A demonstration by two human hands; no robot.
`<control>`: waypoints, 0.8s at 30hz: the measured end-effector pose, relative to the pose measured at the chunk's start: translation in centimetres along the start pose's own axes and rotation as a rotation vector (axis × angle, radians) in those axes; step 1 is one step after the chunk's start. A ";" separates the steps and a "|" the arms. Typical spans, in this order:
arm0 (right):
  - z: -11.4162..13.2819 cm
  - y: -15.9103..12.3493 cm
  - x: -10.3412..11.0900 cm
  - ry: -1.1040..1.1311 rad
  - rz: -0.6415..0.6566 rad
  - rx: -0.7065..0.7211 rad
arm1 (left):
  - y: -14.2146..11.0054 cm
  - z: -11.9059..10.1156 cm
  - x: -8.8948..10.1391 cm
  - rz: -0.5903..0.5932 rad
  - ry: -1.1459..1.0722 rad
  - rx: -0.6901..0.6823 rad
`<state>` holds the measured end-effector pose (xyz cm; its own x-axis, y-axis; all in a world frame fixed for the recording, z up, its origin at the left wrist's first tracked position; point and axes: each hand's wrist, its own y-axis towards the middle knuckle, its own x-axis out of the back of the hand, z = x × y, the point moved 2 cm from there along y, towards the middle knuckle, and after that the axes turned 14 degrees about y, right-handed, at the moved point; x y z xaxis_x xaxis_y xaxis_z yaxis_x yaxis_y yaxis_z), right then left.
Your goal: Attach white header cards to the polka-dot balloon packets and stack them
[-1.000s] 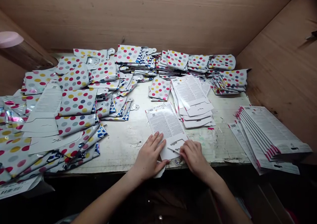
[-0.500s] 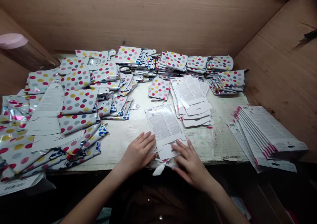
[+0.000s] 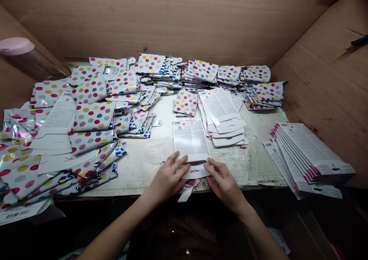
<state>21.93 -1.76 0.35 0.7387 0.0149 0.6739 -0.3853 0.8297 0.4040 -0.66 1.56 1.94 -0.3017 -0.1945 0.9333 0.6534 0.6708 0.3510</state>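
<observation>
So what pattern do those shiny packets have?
Red, yellow and grey polka dots on white; the packet shows best in the head view.

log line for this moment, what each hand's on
left hand: on card edge | right hand: on card edge | nearby: polka-dot packets

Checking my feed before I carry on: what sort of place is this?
Likely a hand-packing workbench: heaps of polka-dot foil packets, stacks of printed hanger cards, and a worn white bench top where they are laid out.
</observation>
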 end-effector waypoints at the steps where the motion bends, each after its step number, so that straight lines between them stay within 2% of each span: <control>1: 0.1 0.0 -0.3 -0.021 -0.011 0.039 | -0.1 0.5 0.2 -0.027 0.003 -0.036; 5: 1.1 0.0 -1.7 -0.146 -0.004 0.137 | -1.6 1.7 0.9 -0.090 0.017 -0.113; 8: 1.9 0.6 -2.9 -0.132 0.016 0.152 | -2.6 1.5 0.9 -0.058 -0.020 -0.068; 11: 2.4 1.9 -3.7 -0.007 0.006 0.101 | -2.9 1.0 0.5 -0.032 -0.115 0.131; 15: 2.0 3.8 -4.0 0.179 -0.102 -0.186 | -2.7 1.1 0.2 -0.054 -0.160 0.441; 17: 1.8 4.2 -4.2 0.139 -0.176 -0.262 | -2.5 1.6 0.2 -0.069 -0.077 0.608; 19: 1.7 4.2 -4.5 0.028 -0.220 -0.268 | -2.4 2.2 0.2 -0.024 0.026 0.758; 21: 1.9 4.0 -4.8 -0.072 -0.208 -0.233 | -2.2 2.8 0.2 0.062 0.035 0.824; 24: 2.5 3.7 -5.0 -0.151 -0.145 -0.169 | -1.6 3.3 0.5 0.125 -0.111 0.777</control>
<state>15.40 -0.14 0.03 0.6833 -0.1837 0.7066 -0.1744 0.8987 0.4023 -4.21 2.75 1.60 -0.3526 -0.0398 0.9349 0.0276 0.9982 0.0529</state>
